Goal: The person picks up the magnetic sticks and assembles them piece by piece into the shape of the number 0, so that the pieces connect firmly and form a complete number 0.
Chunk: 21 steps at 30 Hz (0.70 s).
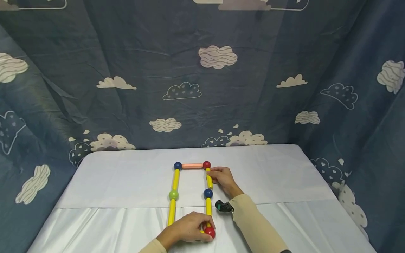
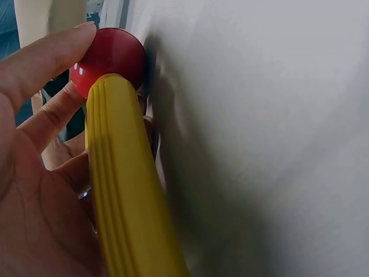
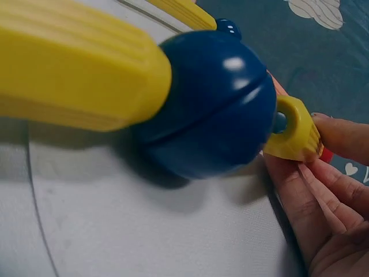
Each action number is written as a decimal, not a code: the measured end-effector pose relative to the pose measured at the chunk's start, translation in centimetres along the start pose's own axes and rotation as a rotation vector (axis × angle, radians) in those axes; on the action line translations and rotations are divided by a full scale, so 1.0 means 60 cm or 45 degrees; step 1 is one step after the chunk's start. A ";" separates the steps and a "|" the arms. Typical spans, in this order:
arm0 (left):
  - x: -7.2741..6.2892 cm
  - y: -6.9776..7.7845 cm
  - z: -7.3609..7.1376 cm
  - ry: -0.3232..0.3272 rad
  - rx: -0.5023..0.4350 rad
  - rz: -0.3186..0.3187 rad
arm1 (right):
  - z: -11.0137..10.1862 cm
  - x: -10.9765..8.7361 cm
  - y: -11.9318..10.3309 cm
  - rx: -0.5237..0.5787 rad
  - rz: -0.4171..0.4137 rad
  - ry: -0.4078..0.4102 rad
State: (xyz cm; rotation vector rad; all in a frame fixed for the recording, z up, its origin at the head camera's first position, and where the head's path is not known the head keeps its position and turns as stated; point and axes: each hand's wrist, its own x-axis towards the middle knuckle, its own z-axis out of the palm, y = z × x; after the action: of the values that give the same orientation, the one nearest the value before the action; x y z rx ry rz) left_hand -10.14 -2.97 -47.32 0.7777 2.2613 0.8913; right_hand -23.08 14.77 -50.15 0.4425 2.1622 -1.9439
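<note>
A frame of yellow magnetic rods and coloured balls lies on the white table. My left hand pinches the near red ball at the frame's front right corner, where a yellow rod runs from it under the palm. Farther up the right side, my right hand pinches another yellow rod between thumb and fingers. That rod's upper end meets the far red ball. Its lower end, with a metal tip showing in the right wrist view, stands just off the dark blue ball.
An orange rod joins the far red ball to another blue ball. Down the left side, yellow rods meet at a green ball. The white cloth has a seam across it. A dark cloud-print curtain surrounds the table.
</note>
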 end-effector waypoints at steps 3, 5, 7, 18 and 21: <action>0.001 0.000 0.000 -0.003 -0.002 -0.009 | 0.002 -0.001 -0.001 -0.002 -0.002 0.007; 0.001 0.000 0.000 -0.002 0.003 -0.005 | 0.004 -0.002 -0.001 -0.010 -0.010 0.011; 0.000 -0.001 0.000 0.001 0.010 0.006 | 0.007 -0.002 -0.001 -0.034 -0.024 0.013; -0.003 0.001 0.000 0.007 0.079 0.024 | 0.012 -0.002 0.005 -0.186 -0.125 0.022; -0.006 0.006 0.000 0.024 0.185 0.036 | 0.011 -0.002 0.004 -0.263 -0.159 0.045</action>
State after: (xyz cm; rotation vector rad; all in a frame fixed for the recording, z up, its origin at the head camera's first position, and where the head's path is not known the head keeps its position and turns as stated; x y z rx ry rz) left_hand -9.80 -3.02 -46.97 0.8707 2.3571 0.7565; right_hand -22.91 14.11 -50.43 0.3161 2.4353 -1.7570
